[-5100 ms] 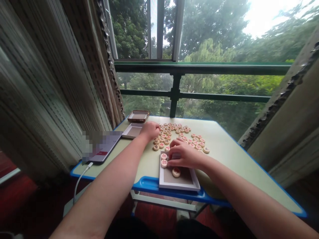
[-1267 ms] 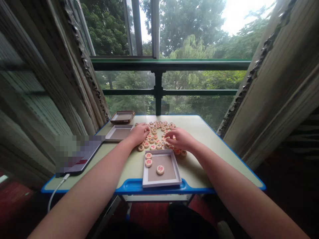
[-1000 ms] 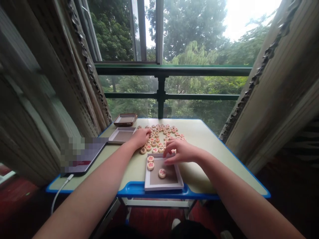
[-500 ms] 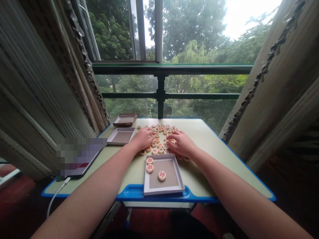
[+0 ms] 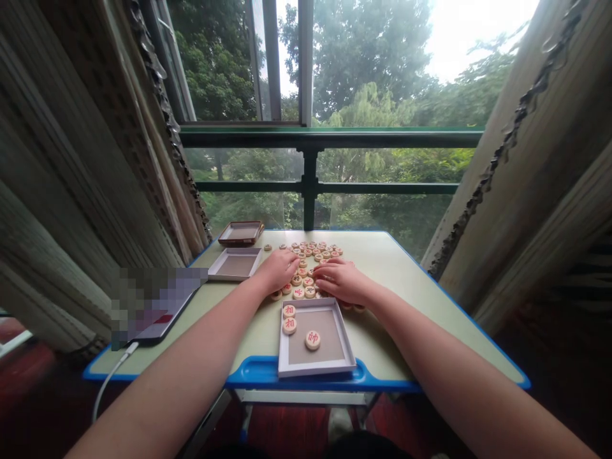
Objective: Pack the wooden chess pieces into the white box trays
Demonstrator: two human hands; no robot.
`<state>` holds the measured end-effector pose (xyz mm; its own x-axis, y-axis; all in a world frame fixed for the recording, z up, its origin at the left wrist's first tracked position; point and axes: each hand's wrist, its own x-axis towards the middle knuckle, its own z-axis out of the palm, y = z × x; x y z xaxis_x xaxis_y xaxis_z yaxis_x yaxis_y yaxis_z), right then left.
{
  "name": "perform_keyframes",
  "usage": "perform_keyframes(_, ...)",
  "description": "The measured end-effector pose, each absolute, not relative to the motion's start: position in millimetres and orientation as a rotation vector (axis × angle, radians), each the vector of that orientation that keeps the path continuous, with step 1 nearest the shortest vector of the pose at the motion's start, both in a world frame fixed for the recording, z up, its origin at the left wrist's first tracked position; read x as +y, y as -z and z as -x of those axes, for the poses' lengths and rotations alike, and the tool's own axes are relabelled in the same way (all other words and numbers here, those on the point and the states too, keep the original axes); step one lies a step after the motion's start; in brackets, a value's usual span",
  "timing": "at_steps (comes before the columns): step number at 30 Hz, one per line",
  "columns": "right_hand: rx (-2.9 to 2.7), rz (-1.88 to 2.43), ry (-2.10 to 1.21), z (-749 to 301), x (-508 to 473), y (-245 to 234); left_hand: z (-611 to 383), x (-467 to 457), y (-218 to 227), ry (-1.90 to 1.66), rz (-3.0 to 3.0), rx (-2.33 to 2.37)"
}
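Round wooden Chinese chess pieces [image 5: 298, 292] with red or dark characters lie loose in a cluster on the table. At the cluster's left side is my left hand [image 5: 278, 269], palm down, fingers slightly bent and reaching among the pieces. My right hand [image 5: 343, 280] spreads over the right side, fingers extended above the pieces and hiding some. No piece shows in either grasp. In front of the hands sits a shallow white box [image 5: 315, 369]. Inside it, two red-lettered pieces [image 5: 289, 326] line the left wall, and a third piece [image 5: 312, 340] lies nearer the middle.
Another shallow box [image 5: 234, 278] lies to the left, with a brown-edged box [image 5: 240, 241] behind it. A partly blurred tablet-like device [image 5: 176, 312] with a white cable [image 5: 115, 370] rests at the left table edge. A green railing [image 5: 335, 138] and window stand beyond.
My right hand has shifted slightly left and down over the pieces. My left hand stays nearly in place. The camera view has tilted a little; the three boxed pieces keep their places.
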<state>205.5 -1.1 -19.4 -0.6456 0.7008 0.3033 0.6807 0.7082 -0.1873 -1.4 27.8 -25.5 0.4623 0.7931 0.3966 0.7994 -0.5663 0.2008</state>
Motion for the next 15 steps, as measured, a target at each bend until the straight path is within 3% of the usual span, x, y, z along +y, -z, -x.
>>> perform_keyframes(7, -2.563, 1.075, -0.041, -204.2, -3.8, 17.5, 1.5, 31.4, 29.1, 0.805, 2.696, -1.404)
perform_keyframes(15, -2.528, 1.187, -0.014, -207.1, -0.6, 21.5, -6.4, 28.3, 34.7, 0.64, 2.819, -1.415)
